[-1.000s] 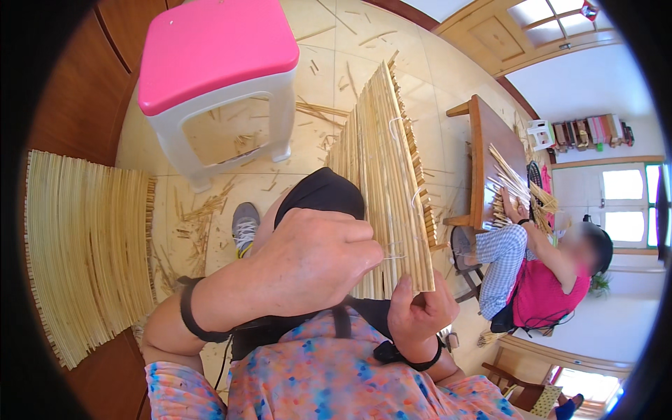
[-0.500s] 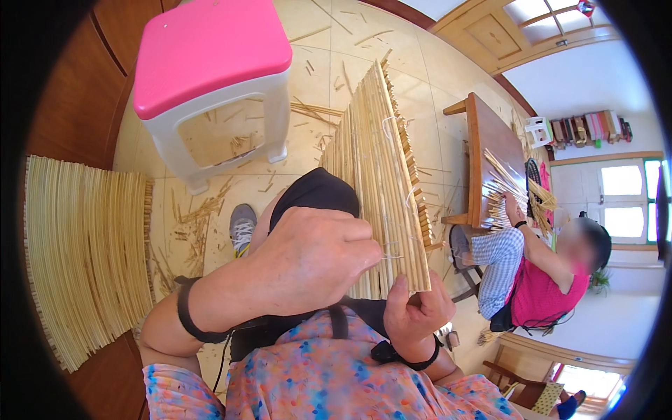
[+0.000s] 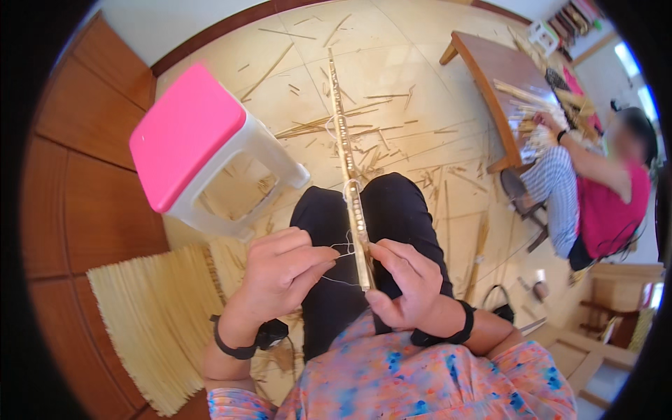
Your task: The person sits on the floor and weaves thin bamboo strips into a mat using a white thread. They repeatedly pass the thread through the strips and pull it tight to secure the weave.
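head view: the reed mat (image 3: 345, 157) extends lengthwise away, just right of the left hand (image 3: 283, 271), which pinches pale thread (image 3: 341, 281), and against the nearer right hand (image 3: 409, 283), whose closure i cannot tell.

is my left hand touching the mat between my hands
Apart: the head view shows a gap between your left hand and the mat, with thread crossing it.

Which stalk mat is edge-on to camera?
The mat between the left hand and right hand; the other mat, lower left, shows its broad face.
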Demonstrator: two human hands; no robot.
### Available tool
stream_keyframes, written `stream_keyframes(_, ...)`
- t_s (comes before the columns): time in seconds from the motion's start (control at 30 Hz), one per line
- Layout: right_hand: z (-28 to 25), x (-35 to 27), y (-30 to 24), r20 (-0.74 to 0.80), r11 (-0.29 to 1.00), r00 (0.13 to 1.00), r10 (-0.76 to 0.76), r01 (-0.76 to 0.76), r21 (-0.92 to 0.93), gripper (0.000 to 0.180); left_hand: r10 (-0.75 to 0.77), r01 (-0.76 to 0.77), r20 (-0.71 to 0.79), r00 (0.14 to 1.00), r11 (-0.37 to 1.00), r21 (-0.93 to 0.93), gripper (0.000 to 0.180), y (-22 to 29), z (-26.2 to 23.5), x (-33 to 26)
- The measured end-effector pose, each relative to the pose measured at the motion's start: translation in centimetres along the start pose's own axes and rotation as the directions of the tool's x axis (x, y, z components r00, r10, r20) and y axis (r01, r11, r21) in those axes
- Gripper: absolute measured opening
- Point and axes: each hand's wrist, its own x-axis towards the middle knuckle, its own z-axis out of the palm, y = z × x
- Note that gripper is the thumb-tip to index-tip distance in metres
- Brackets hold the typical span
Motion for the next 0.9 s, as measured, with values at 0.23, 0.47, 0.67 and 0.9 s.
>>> stream_keyframes(0.23,1.3,-0.6,2.5,-0.043,0.924,0.999,-0.026,0.041,0.379,0.053,-0.101,0.1,0.024,0.995,0.995,0.008,0.016,0.1,0.1,-0.5)
stream_keyframes(0.47,1.8,-1.2,3.8,-0.084,0.883,0.994,-0.066,0.097,0.459,0.056,-0.135,0.135,0.004,0.991,0.991,0.021,0.016,0.5,0.6,-0.5)
stream_keyframes(0.67,1.9,-1.2,4.2,-0.056,0.867,0.995,-0.083,0.1,0.488,0.058,-0.13,0.131,-0.033,0.991,0.991,0.032,0.013,0.5,1.3,-0.6)
stream_keyframes(0.9,1.6,-0.8,4.0,-0.047,0.868,0.994,-0.103,0.113,0.484,0.06,-0.102,0.104,-0.046,0.994,0.994,0.043,0.015,0.3,1.9,-0.2)
